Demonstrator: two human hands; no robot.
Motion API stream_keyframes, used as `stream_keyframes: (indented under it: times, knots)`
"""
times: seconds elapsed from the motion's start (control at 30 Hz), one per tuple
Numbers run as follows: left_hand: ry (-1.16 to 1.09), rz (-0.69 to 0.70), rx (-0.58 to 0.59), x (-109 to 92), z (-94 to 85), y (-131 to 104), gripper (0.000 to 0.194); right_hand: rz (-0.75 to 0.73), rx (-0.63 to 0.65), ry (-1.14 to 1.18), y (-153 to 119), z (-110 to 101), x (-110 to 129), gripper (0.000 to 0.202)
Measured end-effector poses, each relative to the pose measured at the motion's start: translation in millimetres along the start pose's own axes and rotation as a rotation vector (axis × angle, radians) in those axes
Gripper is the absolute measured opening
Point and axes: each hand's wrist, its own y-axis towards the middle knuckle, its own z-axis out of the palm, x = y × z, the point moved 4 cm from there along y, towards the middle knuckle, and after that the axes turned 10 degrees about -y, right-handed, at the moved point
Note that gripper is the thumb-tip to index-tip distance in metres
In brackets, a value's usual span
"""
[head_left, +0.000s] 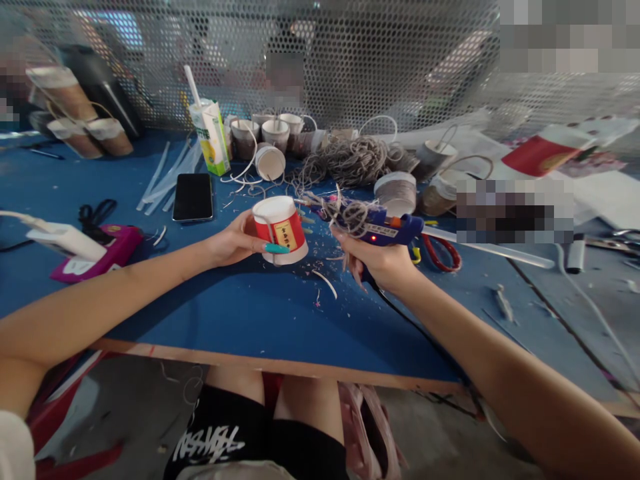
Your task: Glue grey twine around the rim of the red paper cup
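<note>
My left hand (237, 239) is closed around a small white paper cup (299, 255) with a red and gold label, held above the blue table. A grey cord runs down the cup's side near my thumb. In my right hand (383, 261) is a blue hot glue gun (400, 231), a small red light glowing on its body. Its nozzle points left and ends close to the cup's rim; whether they touch I cannot tell. Grey strands cling to the gun's front, and a clear glue stick (493, 247) sticks out of its back.
Behind are a tangle of grey cord (357, 160), several cord-wrapped cups (395, 193) and a drink carton (210, 137). A phone (193, 197), clear glue sticks (167, 175) and a purple power strip (117, 248) lie left. Scissors (623, 241) rest far right. The gun's black cable (405, 319) crosses the table's front edge.
</note>
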Motion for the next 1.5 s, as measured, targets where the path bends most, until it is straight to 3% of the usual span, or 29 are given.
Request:
stream_keyframes:
  times: [0.27, 0.6, 0.77, 1.3, 1.5]
  knots:
    - [-0.003, -0.001, -0.001, 0, 0.5, -1, 0.070, 0.005, -0.002, 0.001, 1, -1, -6, 0.049]
    - [-0.035, 0.027, -0.056, -1, 4.3, 3, 0.056, -0.024, -0.022, 0.067, 3, 0, -11, 0.056]
    - [0.018, 0.031, -0.091, 0, -0.6, 3, 0.059, 0.008, 0.036, 0.018, 0, 3, -2, 0.055]
    - [0.044, 0.024, -0.079, 2, -1.2, 3, 0.064, -0.094, -0.006, -0.023, -1, 3, -1, 0.041]
    - [0.040, 0.028, -0.080, 2, -1.8, 3, 0.067, -0.027, -0.033, -0.031, -1, 3, 0, 0.047]
